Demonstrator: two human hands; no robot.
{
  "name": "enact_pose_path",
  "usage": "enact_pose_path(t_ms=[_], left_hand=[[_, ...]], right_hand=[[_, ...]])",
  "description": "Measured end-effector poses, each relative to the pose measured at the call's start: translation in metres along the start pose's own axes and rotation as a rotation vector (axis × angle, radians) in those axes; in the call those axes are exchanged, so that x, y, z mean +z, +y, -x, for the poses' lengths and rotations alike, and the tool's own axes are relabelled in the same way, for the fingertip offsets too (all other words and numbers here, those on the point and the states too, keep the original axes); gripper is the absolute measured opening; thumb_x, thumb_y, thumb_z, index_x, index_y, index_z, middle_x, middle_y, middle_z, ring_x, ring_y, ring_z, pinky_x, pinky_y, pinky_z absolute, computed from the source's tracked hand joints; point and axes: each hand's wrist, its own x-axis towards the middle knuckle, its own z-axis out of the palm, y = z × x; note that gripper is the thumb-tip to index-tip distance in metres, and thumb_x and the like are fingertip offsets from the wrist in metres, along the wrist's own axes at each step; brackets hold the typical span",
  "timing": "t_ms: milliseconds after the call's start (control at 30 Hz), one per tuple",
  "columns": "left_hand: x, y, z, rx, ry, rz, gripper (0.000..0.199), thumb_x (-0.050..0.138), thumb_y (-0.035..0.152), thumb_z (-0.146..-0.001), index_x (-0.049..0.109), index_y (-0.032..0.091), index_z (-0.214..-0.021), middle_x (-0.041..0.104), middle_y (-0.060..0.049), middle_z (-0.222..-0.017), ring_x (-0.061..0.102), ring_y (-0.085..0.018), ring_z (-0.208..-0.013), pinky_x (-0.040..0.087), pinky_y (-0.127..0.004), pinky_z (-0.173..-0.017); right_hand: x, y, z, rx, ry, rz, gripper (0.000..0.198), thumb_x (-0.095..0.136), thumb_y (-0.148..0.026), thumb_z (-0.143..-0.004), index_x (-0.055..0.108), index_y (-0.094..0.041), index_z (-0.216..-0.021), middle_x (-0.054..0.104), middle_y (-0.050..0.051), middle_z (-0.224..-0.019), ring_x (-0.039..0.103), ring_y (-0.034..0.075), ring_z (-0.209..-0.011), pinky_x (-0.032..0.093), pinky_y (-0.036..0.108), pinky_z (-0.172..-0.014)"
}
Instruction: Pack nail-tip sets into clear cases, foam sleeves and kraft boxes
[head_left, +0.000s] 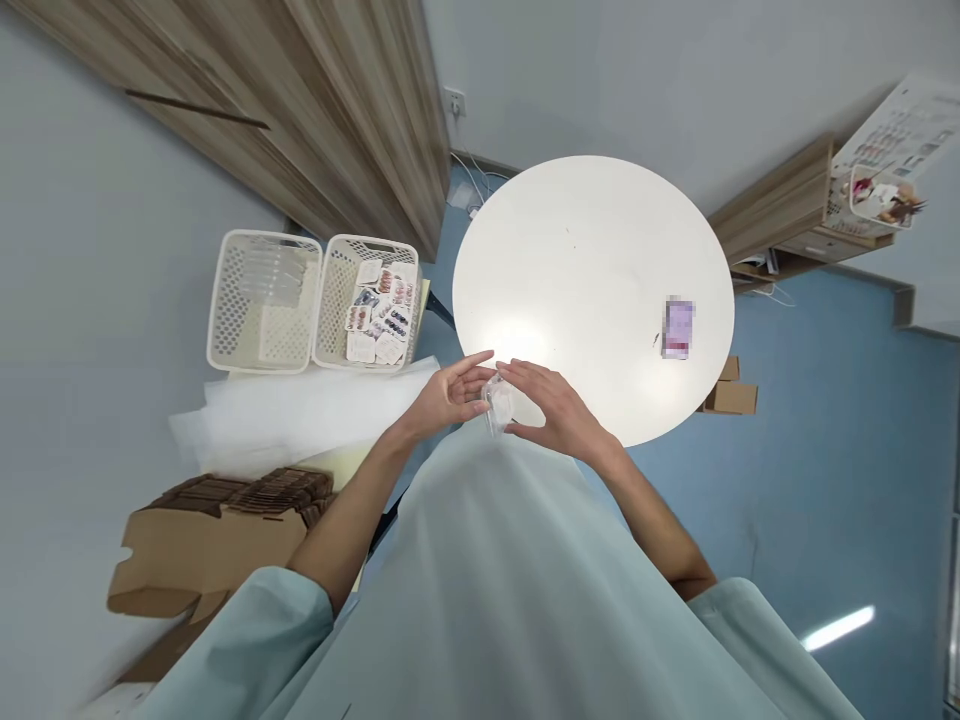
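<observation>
A small clear plastic case [498, 402] is between my two hands, just above the near edge of the round white table [585, 230]. My left hand [452, 392] has its thumb and bent fingers at the case's left edge, with the index finger stretched out. From the other side, my right hand [551, 405] spans it, fingertips at the top and thumb near the bottom. Something pale shows through the plastic, but I cannot make out what it is.
Left of the table are a white basket of small packaged items [382, 320] and a basket of clear plastic trays [270, 275]. Below them lie white wrapping sheets [300, 415] and folded cardboard [210, 550]. A purple blurred object [679, 327] rests on the table's right side.
</observation>
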Motion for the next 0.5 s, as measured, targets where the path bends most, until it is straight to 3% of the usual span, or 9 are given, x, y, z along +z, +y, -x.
enact_pose_path(t_ms=[167, 233, 333, 500], left_hand=[[0.029, 0.001, -0.015, -0.070, -0.013, -0.024, 0.099, 0.090, 0.059, -0.074, 0.053, 0.019, -0.158, 0.071, -0.021, -0.136, 0.071, -0.039, -0.124, 0.058, -0.050, -0.101], [0.040, 0.001, -0.017, -0.017, 0.004, -0.062, 0.099, 0.089, 0.057, -0.077, 0.049, 0.024, -0.161, 0.061, -0.021, -0.153, 0.064, -0.040, -0.135, 0.053, -0.053, -0.111], [0.053, 0.002, -0.017, 0.077, -0.016, -0.164, 0.103, 0.096, 0.049, -0.071, 0.049, 0.031, -0.161, 0.048, -0.015, -0.166, 0.052, -0.040, -0.148, 0.044, -0.055, -0.122], [0.068, 0.002, -0.016, 0.049, 0.037, -0.241, 0.083, 0.096, 0.046, -0.072, 0.065, 0.028, -0.146, 0.064, -0.011, -0.149, 0.063, -0.037, -0.135, 0.049, -0.055, -0.120]], right_hand=[[0.003, 0.022, 0.030, 0.062, 0.143, -0.093, 0.086, 0.079, -0.039, -0.092, 0.036, -0.037, -0.167, 0.057, 0.004, -0.159, 0.054, 0.030, -0.148, 0.049, 0.053, -0.120], [0.005, 0.032, 0.037, 0.151, 0.212, -0.146, 0.087, 0.082, -0.041, -0.088, 0.041, -0.035, -0.165, 0.061, 0.005, -0.155, 0.061, 0.031, -0.141, 0.053, 0.052, -0.117], [0.008, 0.045, 0.043, 0.262, 0.243, -0.269, 0.088, 0.084, -0.042, -0.084, 0.046, -0.035, -0.162, 0.064, 0.004, -0.152, 0.067, 0.031, -0.134, 0.057, 0.051, -0.113], [0.010, 0.055, 0.047, 0.315, 0.194, -0.459, 0.088, 0.087, -0.041, -0.081, 0.049, -0.039, -0.161, 0.068, -0.001, -0.148, 0.070, 0.031, -0.129, 0.058, 0.051, -0.113]])
